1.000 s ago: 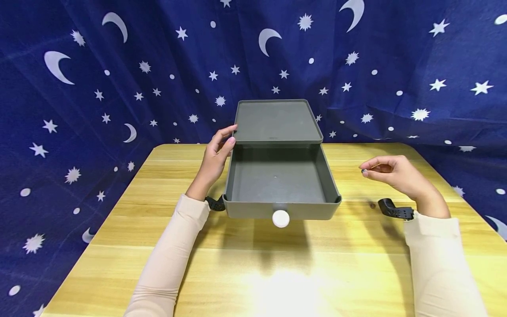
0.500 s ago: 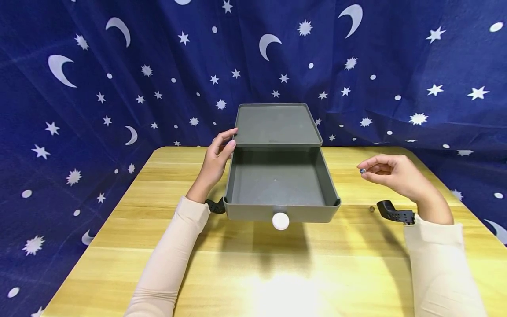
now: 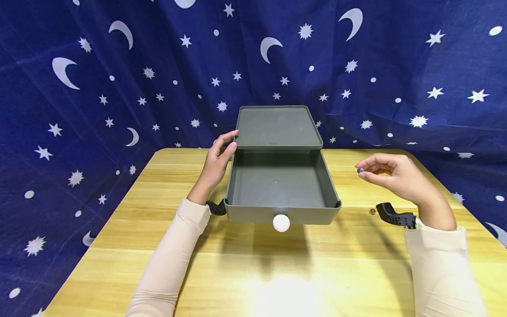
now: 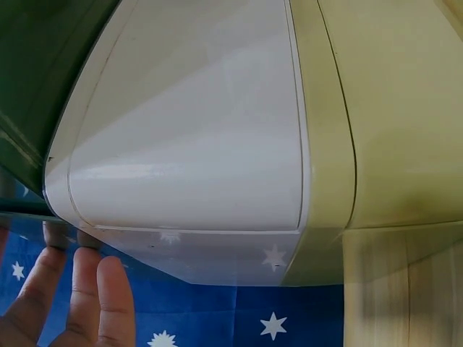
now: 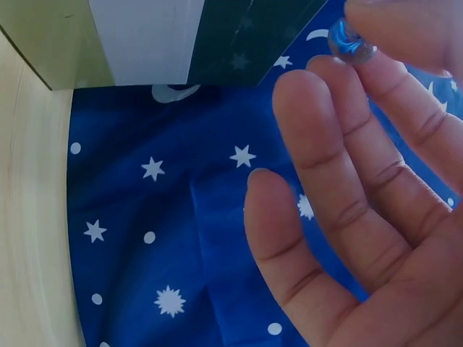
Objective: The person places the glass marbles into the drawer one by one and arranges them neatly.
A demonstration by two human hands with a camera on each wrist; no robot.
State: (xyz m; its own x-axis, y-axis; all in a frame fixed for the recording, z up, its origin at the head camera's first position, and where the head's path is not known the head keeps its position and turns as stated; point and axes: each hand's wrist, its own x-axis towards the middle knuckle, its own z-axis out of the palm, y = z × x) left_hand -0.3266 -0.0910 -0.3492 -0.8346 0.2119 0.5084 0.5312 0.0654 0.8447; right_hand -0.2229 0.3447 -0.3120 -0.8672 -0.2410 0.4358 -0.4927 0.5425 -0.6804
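Observation:
A small drawer cabinet has its dark green-grey top drawer (image 3: pixel 283 214) pulled out, with bare floor showing inside and a round white knob (image 3: pixel 281 223) in front. My left hand (image 3: pixel 215 165) rests with extended fingers against the left edge of the cabinet's top (image 3: pixel 279 127). In the left wrist view, its fingertips (image 4: pixel 114 289) lie along the green part. To the right of the drawer, my right hand (image 3: pixel 392 171) is raised over the table and pinches a glass marble (image 5: pixel 347 42) with a blue swirl between thumb and fingertips; the other fingers are loosely bent.
A second, brownish marble (image 3: pixel 372 211) lies on the wooden table (image 3: pixel 178 264), right of the drawer. Beneath the green section, the cabinet has a white section (image 4: pixel 188 144) and a yellow one (image 4: pixel 398 144). A blue curtain (image 3: pixel 253 57) with stars and moons hangs behind.
My right hand has shifted slightly left with the marble in its pinch. My left hand stays on the cabinet edge. The head view has tilted up a little.

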